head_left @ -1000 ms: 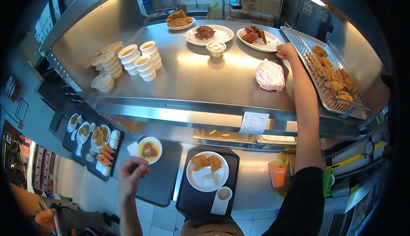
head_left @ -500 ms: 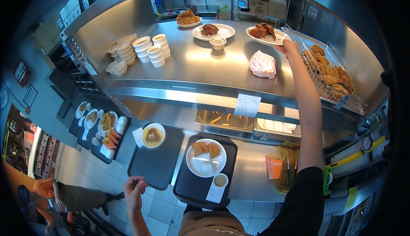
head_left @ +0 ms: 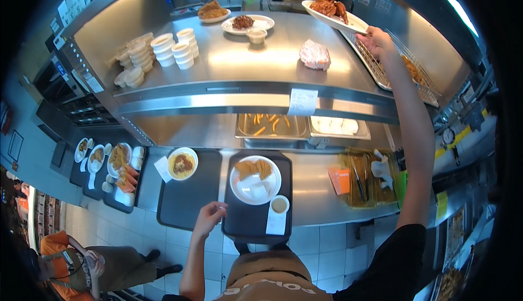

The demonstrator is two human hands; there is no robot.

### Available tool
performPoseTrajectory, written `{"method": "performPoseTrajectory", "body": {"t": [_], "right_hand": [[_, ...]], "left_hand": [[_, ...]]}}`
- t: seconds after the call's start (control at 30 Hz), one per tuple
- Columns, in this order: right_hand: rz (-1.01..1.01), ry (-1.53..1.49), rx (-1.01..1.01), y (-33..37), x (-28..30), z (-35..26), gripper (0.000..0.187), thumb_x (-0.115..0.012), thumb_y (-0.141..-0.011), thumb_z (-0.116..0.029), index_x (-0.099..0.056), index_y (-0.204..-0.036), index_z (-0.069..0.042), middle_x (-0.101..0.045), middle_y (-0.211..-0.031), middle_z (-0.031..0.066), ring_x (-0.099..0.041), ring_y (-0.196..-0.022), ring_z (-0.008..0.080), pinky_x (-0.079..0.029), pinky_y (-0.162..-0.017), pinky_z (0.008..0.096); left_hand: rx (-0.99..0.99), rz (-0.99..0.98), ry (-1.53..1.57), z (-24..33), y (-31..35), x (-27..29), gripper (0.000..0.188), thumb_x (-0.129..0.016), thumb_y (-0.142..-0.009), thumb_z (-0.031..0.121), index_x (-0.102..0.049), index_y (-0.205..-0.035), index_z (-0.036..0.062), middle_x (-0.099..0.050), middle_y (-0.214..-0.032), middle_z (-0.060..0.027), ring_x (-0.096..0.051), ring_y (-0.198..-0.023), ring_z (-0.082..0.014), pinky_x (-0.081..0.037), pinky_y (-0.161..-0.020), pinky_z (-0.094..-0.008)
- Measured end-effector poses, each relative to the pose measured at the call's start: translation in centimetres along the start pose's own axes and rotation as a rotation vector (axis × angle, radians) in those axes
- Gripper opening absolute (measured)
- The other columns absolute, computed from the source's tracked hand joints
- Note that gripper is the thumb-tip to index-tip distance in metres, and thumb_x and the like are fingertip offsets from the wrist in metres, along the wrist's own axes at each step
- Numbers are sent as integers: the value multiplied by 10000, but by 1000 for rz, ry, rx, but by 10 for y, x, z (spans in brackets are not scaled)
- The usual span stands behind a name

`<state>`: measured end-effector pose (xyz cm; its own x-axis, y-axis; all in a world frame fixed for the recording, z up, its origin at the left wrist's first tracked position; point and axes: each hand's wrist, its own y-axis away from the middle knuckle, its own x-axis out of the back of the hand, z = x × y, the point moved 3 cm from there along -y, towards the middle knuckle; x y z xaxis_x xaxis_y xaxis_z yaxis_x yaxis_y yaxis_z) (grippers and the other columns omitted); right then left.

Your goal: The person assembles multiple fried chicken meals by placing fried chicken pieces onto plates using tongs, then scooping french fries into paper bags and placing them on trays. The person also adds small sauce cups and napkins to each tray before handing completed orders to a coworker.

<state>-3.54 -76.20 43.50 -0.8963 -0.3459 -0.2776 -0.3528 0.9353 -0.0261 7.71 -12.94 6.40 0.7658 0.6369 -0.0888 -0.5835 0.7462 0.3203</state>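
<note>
My right hand point(head_left: 376, 43) grips the near edge of a white plate point(head_left: 354, 24) above the upper steel shelf. Glazed brown chicken pieces point(head_left: 330, 8) lie on this tilted plate. My left hand point(head_left: 210, 216) hovers low by the left edge of a dark tray point(head_left: 248, 227), fingers curled together, and nothing shows in them. On that tray are a round white plate point(head_left: 256, 197) with fried chicken and a white mound, a small cup of sauce point(head_left: 279, 204) and a paper slip point(head_left: 275, 223). A wrapped burger-like bundle point(head_left: 315, 55) rests on the shelf below my right hand.
A wire basket of fried chicken point(head_left: 412, 72) stands at the shelf's right. Stacked white cups point(head_left: 174, 50) and another chicken plate point(head_left: 263, 23) are farther left. A second tray point(head_left: 188, 203) carries a bowl point(head_left: 182, 164). A person in orange point(head_left: 60, 263) stands at lower left.
My right hand has lifted the plate of glazed chicken up off the shelf area and tilted it. My left hand has moved right, toward the tray with the chicken plate. The view has shifted.
</note>
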Motion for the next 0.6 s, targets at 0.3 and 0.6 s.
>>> {"method": "performPoseTrajectory", "body": {"t": [0.3, 0.6], "right_hand": [[162, 61, 28, 80, 52, 32, 299, -463, -939, -31, -421, -1157, 169, -594, -1033, 314, -704, -819, 382, -655, -632, 332], [202, 115, 83, 168, 77, 42, 253, -491, -929, -60, -470, -1071, 148, -650, -940, 266, -718, -767, 311, -635, -586, 289]], "left_hand": [[-25, -106, -301, -18, -7, 22, 242, -683, -855, 136, -661, -1067, 20, -676, -841, -40, -602, -732, -103, -489, -677, -260], [-1306, 107, -756, 302, -224, -188, 419, -673, -803, 185, -588, -1205, 99, -579, -1229, -169, -540, -1146, -362, -467, -960, -423]]}}
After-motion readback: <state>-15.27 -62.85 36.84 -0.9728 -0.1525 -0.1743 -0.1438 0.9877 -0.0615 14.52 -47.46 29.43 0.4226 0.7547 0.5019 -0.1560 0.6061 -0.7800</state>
